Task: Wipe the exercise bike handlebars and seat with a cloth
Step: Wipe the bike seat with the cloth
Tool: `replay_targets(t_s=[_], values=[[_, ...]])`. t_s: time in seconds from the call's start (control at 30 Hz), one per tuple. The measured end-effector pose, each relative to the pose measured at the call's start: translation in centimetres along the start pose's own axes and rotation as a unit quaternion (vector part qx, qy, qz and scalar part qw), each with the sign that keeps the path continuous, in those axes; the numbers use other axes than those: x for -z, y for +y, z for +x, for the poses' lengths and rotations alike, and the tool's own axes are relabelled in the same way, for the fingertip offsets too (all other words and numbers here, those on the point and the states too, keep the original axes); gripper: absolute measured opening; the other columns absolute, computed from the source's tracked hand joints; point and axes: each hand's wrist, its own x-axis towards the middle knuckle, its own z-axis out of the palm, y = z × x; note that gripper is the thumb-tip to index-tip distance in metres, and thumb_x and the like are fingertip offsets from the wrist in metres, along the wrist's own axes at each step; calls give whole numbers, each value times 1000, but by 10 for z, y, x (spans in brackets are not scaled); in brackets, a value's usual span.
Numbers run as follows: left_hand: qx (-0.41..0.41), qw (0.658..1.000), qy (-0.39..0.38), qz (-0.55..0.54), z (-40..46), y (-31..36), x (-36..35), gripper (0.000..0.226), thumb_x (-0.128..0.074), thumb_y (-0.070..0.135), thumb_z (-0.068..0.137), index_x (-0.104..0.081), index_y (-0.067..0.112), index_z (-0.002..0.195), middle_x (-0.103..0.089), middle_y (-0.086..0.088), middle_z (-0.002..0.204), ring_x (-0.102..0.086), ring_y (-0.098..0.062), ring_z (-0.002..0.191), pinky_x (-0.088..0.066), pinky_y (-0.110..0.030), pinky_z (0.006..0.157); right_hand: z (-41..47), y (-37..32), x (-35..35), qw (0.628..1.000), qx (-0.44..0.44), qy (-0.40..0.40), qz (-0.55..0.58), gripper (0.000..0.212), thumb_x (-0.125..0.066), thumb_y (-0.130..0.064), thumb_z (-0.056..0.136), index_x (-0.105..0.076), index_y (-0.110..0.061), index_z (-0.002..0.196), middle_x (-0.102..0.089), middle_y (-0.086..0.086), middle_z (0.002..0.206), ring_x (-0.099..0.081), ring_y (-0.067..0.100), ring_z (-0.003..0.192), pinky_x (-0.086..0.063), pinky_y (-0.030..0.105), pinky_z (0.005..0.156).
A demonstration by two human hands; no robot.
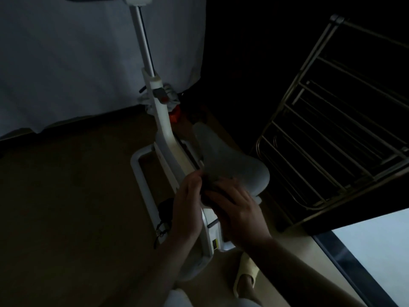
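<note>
A white exercise bike (164, 138) stands on the floor in dim light, its grey seat (223, 156) in the middle of the view. The handlebar post (143, 45) rises to the top edge; the handlebars are cut off there. A dark cloth (212, 185) is bunched at the seat's near edge. My left hand (188, 204) holds the cloth's left side with curled fingers. My right hand (236, 209) lies over the cloth, fingers spread onto the seat's rear edge. Most of the cloth is hidden under my hands.
A metal drying rack (332, 134) stands close to the right of the seat. A pale curtain or sheet (77, 63) hangs at the back left. A slippered foot (245, 278) stands below the bike. A dark cable (163, 218) lies beside the base.
</note>
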Motion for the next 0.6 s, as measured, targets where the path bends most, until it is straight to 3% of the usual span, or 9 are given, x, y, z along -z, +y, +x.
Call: replay_targets(t_s=[0.1, 0.2, 0.27, 0.33, 0.47, 0.6], values=[[-23, 998, -29, 43, -9, -4, -2, 23, -41, 25, 99, -61, 30, 109, -66, 8, 108, -62, 0, 99, -50, -16, 79, 6, 14, 4, 999, 3, 10, 32, 28, -63, -17, 90, -65, -11, 117, -60, 8, 122, -54, 21, 119, -41, 38, 103], [-61, 993, -47, 88, -12, -8, -4, 26, -43, 36, 92, -60, 36, 112, -64, 9, 117, -58, -1, 110, -48, -23, 91, 20, 20, 11, 983, -155, 83, 53, 28, -61, -17, 89, -65, -11, 116, -59, 3, 118, -52, 17, 116, -39, 24, 102], [-80, 988, -48, 127, -12, -13, -4, 31, -41, 45, 88, -59, 39, 113, -62, 8, 122, -55, -6, 117, -47, -38, 99, 23, 16, 13, 963, -231, 125, 67, 27, -60, -18, 89, -66, -12, 115, -57, -1, 116, -51, 14, 113, -45, 27, 93], [-85, 985, -44, 142, -12, -16, -4, 33, -40, 46, 87, -59, 39, 114, -61, 7, 124, -55, -9, 119, -45, -45, 100, 15, 6, 9, 958, -246, 125, 84, 28, -61, -15, 89, -65, -14, 117, -57, -2, 118, -49, 14, 116, -46, 33, 94], [-84, 981, -39, 169, -9, -14, -3, 44, -39, 49, 84, -62, 28, 116, -63, 6, 120, -56, -8, 114, -47, -40, 96, 29, 31, 14, 965, -230, 70, 108, 26, -65, -10, 85, -68, -16, 111, -62, -2, 114, -54, 15, 112, -42, 39, 101], [-73, 973, -41, 213, -4, -7, -3, 30, -41, 40, 87, -63, 33, 107, -64, 8, 107, -58, -4, 102, -49, -30, 85, 33, 26, 16, 954, -270, 84, 101, 28, -65, -11, 86, -67, -18, 112, -59, -4, 115, -52, 10, 112, -46, 34, 96]])
